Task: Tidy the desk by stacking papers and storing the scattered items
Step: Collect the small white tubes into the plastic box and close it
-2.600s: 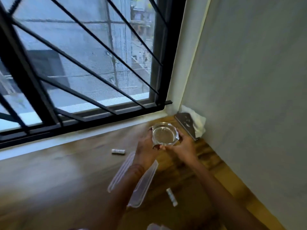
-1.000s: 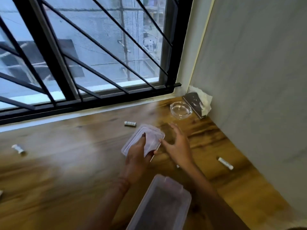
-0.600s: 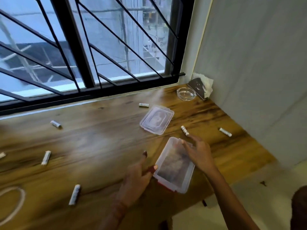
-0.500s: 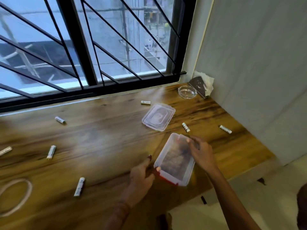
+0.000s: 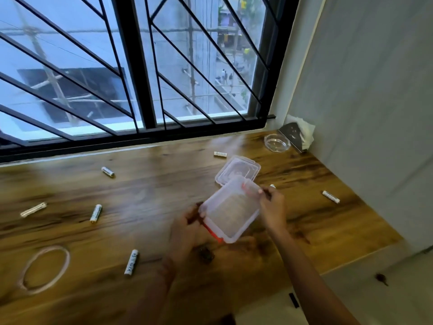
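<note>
- since half a second ago the clear box (image 5: 230, 212) has come up off the desk (image 5: 164, 184) and tipped, with its far end higher. back then it lay flat on the wood with both hands only at its ends.
- left hand (image 5: 187, 225) has its fingers curled round the near end, beside the red clip (image 5: 212, 232). right hand (image 5: 273, 207) pinches the far right corner between thumb and fingertips.
- the box looks empty and hangs just above the desk. its lid (image 5: 237, 168) lies flat on the wood just beyond it.
- risk: the box is light, smooth and held only by its two ends. it could twist out of the grip, most likely when one hand lets go to reach for something.
- risk: the batteries (image 5: 96, 212) lie scattered and well apart, and they are round. a brush from a wrist or the box could send one rolling.
- risk: the half-hidden battery (image 5: 272, 186) sits just behind the right hand, so it is the one most likely to be knocked. the right-hand battery (image 5: 330, 197) lies nearest the desk's open edge, so it is the likeliest to drop to the floor.
- risk: swinging the tilted box forward could shove the lid along the wood. the glass ashtray (image 5: 276, 142) in the corner is well apart and in less danger.
- writing: the batteries show dark print on white casings, but it is too blurred to read, so no brand can be named.
- writing: no label can be made out on the box or the lid.
</note>
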Demonstrator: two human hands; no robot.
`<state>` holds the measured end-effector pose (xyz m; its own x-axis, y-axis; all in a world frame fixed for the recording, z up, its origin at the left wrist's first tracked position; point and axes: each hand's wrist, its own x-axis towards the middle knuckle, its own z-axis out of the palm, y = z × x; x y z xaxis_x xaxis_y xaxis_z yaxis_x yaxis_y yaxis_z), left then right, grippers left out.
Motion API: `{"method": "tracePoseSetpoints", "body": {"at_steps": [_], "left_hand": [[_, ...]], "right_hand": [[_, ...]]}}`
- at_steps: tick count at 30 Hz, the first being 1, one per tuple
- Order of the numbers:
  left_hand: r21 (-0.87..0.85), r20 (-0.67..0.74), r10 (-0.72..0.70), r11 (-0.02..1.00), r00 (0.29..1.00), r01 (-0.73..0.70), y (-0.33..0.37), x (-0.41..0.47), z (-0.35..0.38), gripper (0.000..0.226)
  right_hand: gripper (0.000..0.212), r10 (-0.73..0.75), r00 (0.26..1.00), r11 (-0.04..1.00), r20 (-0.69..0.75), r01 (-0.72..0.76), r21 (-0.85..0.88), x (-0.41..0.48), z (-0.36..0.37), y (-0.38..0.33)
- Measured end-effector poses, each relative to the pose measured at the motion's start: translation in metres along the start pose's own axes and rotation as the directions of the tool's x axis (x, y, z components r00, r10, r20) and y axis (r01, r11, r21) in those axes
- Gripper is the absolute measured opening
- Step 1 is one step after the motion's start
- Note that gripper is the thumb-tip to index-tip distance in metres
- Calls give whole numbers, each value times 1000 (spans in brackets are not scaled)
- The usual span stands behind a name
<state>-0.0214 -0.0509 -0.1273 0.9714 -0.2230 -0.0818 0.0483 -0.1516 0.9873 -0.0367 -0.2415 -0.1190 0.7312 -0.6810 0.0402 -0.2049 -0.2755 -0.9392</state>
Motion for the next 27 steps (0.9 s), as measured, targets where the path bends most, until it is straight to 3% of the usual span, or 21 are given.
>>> {"method": "tracePoseSetpoints", "body": {"at_steps": [7,15,21,24,27], "left_hand": [[13,-276,-42,999,960,48,-5,71,-53,32],[90,-342,-69,990,937,105,-23,100,-75,34],[242,-385,18,967,923,82,-42,105,-70,33],[268,-417,50,961,907,71,-44,104,-67,33],[267,-439,52,961,897,75,-46,104,-66,34]], "right_hand": [[22,-2,990,1000,144,1,11,-3,72,-15],[22,37,964,998,264,-21,-62,-2,103,-3],[30,10,955,996,295,17,-87,12,86,7],[34,-86,986,938,141,128,-322,37,56,27],[39,-186,978,762,93,203,-615,66,25,49]]}}
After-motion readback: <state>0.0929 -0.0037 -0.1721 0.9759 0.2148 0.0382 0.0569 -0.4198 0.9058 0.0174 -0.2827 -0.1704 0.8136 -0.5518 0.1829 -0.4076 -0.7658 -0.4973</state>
